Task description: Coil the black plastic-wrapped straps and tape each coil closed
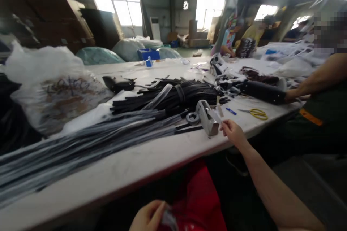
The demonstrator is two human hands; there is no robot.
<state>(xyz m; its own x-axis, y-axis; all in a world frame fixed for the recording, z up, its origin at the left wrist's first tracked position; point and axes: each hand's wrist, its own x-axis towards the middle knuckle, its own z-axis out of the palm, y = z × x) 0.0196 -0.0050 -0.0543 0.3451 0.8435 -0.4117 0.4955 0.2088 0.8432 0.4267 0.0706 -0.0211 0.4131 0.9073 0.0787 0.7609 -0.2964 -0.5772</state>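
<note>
Fingers (157, 210) first: on the left hand (148, 218), nearest me, they're closed up with the thumb, pinching a bit of clear plastic (170, 219) in front of a red garment (202, 191); the right hand (233, 133) is further out over the table edge, thumb and fingertips nearly together on a pale strip of tape (216, 116); that strip runs from the fingertips back to the tape dispenser (210, 124), which sits on the white table (130, 160) just left of them; a grey tape roll (192, 118) lies right beside the dispenser; plastic-wrapped dark strips (89, 133) stretch off to the left; a bit past the right hand there's a small blue tool (231, 111) and yellow-handled scissors (258, 114); behind the dispenser sits a heap of black strips (187, 92); over on the right a co-worker's arm (318, 74) reaches to a long black piece (261, 92); way back, a blue bin (149, 54), with stacked boxes (51, 18) off to the left.
</note>
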